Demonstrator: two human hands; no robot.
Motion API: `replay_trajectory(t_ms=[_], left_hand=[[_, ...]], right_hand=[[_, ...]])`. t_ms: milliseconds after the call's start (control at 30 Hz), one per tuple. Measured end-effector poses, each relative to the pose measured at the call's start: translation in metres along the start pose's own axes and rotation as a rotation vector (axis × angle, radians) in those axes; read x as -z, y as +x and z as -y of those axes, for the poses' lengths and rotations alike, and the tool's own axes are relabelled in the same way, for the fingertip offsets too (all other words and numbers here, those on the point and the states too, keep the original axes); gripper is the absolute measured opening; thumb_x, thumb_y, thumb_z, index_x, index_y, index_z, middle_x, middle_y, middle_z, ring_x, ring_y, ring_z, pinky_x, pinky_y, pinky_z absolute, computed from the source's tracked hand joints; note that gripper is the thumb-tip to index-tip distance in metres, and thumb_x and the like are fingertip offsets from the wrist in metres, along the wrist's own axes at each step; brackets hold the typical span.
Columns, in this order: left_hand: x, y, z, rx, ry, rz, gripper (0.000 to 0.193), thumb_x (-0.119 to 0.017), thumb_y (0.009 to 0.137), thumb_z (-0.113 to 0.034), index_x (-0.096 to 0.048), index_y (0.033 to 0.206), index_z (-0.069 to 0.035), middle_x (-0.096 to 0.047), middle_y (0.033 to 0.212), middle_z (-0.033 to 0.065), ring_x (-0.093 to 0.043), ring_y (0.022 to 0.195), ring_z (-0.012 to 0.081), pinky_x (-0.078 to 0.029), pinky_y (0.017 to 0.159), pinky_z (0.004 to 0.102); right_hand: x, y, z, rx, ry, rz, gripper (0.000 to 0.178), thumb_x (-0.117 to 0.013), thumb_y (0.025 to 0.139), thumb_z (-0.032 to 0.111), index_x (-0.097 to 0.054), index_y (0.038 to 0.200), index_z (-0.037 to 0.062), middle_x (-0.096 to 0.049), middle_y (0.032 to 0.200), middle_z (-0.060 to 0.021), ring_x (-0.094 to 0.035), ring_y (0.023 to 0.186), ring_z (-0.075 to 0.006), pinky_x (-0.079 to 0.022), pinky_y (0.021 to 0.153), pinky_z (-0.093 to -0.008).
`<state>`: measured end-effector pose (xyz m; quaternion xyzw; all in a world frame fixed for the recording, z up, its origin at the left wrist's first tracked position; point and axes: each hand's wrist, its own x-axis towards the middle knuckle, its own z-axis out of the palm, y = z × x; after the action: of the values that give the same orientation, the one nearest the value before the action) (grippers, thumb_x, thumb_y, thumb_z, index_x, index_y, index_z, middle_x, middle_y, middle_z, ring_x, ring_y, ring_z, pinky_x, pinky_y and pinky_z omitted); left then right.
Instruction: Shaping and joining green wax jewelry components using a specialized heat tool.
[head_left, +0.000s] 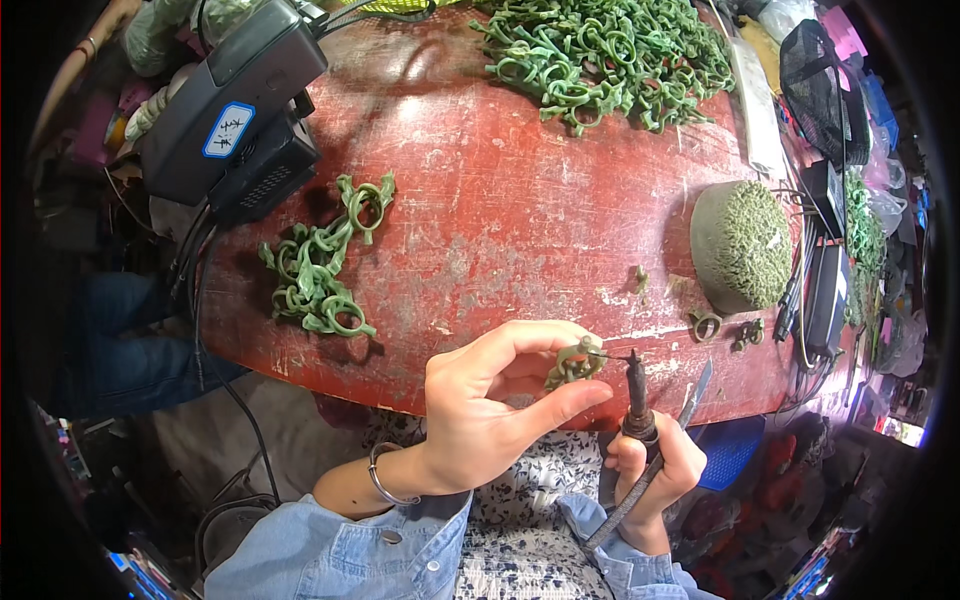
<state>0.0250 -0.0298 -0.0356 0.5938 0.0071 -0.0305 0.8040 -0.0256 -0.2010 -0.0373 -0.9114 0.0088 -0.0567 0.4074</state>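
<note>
Over the front edge of the red table, my left hand pinches a small green ring-shaped piece, likely wax, between thumb and fingers. My right hand grips a soldering-iron-like tool upright, its thin bent tip reaching left to the ring piece. Whether the tip touches it I cannot tell. The same hand also holds a slim metal tool with a pointed blade and a grey textured handle, slanting across the palm. Several similar green ring pieces lie in a cluster to the left.
A large heap of green ring pieces covers the far side. At right stands a round block with a crumbly green face, beside small loose rings. A black device overhangs the left; cables and black adapters line the right edge.
</note>
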Motion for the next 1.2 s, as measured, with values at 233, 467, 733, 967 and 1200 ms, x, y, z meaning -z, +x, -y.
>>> replay_trajectory(t_ms=[233, 467, 733, 967, 1200], left_hand=[[0.0004, 0.0001, -0.0005, 0.011, -0.013, -0.008, 0.029, -0.064, 0.072, 0.01, -0.048, 0.096, 0.008, -0.057, 0.1, 0.0228, -0.061, 0.084, 0.0198, -0.054, 0.073, 0.0299], [0.0004, 0.0, 0.0015, -0.002, 0.006, -0.013, 0.029, -0.064, 0.071, 0.01, -0.049, 0.096, 0.007, -0.057, 0.1, 0.0226, -0.061, 0.084, 0.0195, -0.054, 0.072, 0.0297], [0.0003, -0.0003, 0.0026, -0.016, 0.006, -0.006, 0.03, -0.064, 0.071, 0.01, -0.048, 0.097, 0.007, -0.057, 0.1, 0.0225, -0.061, 0.085, 0.0194, -0.054, 0.073, 0.0299], [0.0, -0.0006, 0.0015, -0.002, -0.01, -0.008, 0.03, -0.064, 0.072, 0.01, -0.048, 0.097, 0.008, -0.057, 0.101, 0.0226, -0.061, 0.085, 0.0201, -0.054, 0.073, 0.0304], [-0.0002, -0.0006, 0.001, -0.001, -0.016, -0.018, 0.03, -0.065, 0.071, 0.01, -0.049, 0.096, 0.008, -0.057, 0.1, 0.0224, -0.061, 0.085, 0.02, -0.054, 0.073, 0.0303]], right_hand=[[-0.0005, -0.0006, -0.0011, -0.008, -0.012, 0.007, 0.035, -0.068, 0.072, 0.034, -0.06, 0.079, 0.0002, -0.053, 0.055, -0.0073, -0.053, 0.044, -0.0193, -0.039, 0.043, -0.0258], [-0.0012, -0.0011, -0.0016, -0.014, 0.029, -0.007, 0.035, -0.068, 0.073, 0.034, -0.06, 0.079, 0.0004, -0.054, 0.055, -0.0078, -0.054, 0.044, -0.0199, -0.039, 0.043, -0.0259], [-0.0007, 0.0001, 0.0004, -0.002, -0.004, 0.0, 0.035, -0.068, 0.072, 0.034, -0.06, 0.079, 0.0005, -0.054, 0.055, -0.0079, -0.054, 0.044, -0.0201, -0.04, 0.043, -0.0262], [-0.0004, 0.0005, 0.0019, -0.003, -0.02, -0.003, 0.034, -0.069, 0.072, 0.033, -0.06, 0.079, 0.0005, -0.054, 0.056, -0.0077, -0.054, 0.044, -0.0198, -0.04, 0.043, -0.0261], [-0.0007, 0.0001, 0.0022, -0.014, -0.009, -0.009, 0.035, -0.069, 0.072, 0.033, -0.06, 0.079, 0.0005, -0.055, 0.056, -0.0073, -0.054, 0.044, -0.0196, -0.04, 0.043, -0.026]])
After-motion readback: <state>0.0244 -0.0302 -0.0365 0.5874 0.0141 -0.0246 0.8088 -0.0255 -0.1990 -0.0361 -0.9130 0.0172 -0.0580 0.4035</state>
